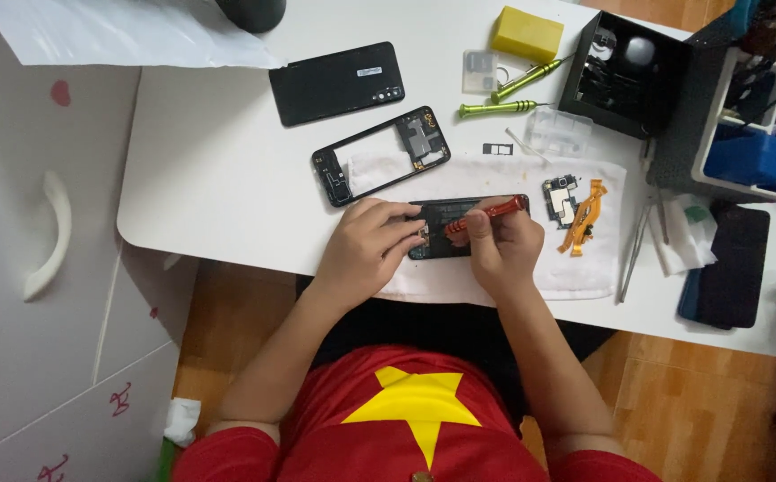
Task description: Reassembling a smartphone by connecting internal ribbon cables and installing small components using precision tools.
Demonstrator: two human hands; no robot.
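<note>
An opened black phone body (446, 214) lies on a white cloth (575, 268) at the table's near edge. My left hand (366, 245) presses down on its left part, fingers over the frame. My right hand (502, 245) grips a red-handled screwdriver (488, 214), its tip pointing down-left into the phone near my left fingertips. A black phone mid-frame (381, 156) lies just beyond, and a black back cover (336, 83) farther back.
On the cloth to the right sit a small circuit board (560, 198) and an orange flex cable (583, 219). Two green screwdrivers (500, 109), a yellow block (526, 34), clear plastic trays (558, 131), tweezers (634, 245), a black box (620, 71) and another dark phone (729, 266) lie around.
</note>
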